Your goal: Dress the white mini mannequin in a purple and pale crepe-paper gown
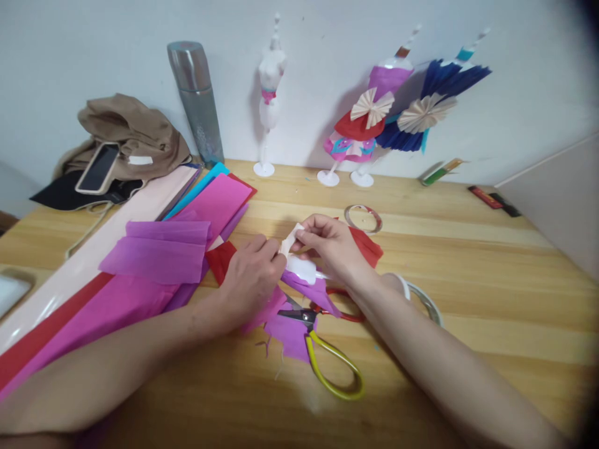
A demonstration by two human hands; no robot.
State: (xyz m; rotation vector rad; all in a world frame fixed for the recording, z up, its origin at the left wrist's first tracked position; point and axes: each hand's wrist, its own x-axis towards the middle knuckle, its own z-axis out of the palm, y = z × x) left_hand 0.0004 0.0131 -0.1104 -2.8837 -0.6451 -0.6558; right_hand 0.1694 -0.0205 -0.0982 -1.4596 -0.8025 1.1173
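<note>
Between my two hands is a small strip of cream paper (291, 242), pinched at both ends. My left hand (253, 271) is closed on its lower end, while the thumb and fingers of my right hand (327, 243) grip the upper one. Just under the strip lies a small white mannequin (302, 269), partly hidden by my hands, on a purple paper scrap (316, 293). Close by on the table are scissors (304, 317) with one yellow and one red handle, resting over more purple paper. Red paper (367, 246) shows behind my right wrist.
Coloured crepe paper (187, 206) covers the left side. At the back stand a flask (199, 106), a bare mannequin (270, 87) and two dressed ones (360, 125) (421, 112). Tape rolls (364, 218) (428, 302) lie to the right. A phone (98, 167) rests on brown cloth (135, 131).
</note>
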